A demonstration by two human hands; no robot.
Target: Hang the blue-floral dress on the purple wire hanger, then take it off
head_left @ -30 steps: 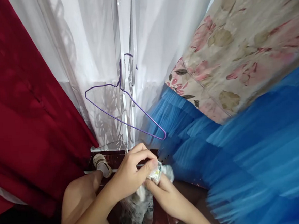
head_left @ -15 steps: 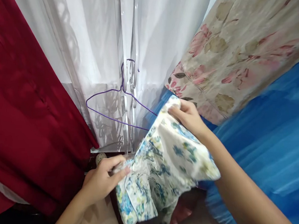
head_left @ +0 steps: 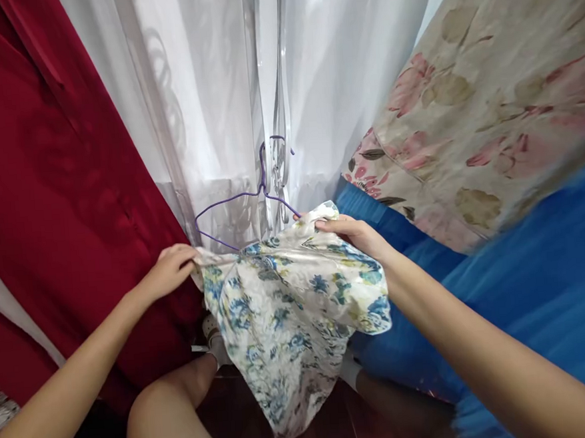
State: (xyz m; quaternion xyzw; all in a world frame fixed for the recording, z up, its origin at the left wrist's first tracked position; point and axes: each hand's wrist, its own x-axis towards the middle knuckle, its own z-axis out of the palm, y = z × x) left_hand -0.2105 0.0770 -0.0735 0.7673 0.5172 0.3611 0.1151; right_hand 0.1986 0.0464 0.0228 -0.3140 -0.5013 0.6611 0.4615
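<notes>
A small white garment with blue and green flowers hangs spread between my two hands. My left hand pinches its left top corner, close to the red cloth. My right hand grips the right top corner, fingers closed over the fabric. Just behind the garment's top edge hangs a thin purple wire hanger, hooked on a clear plastic fitting in front of the white curtain. The hanger's lower right part is hidden by the garment.
A dark red garment hangs on the left. White sheer curtains fill the middle. A beige cloth with pink flowers and a blue tulle skirt hang on the right. My knee and a sandalled foot show below.
The flowered garment went from a bunched bundle low down to fully spread. Both hands lifted it and moved apart, bringing its top edge up to the purple hanger.
</notes>
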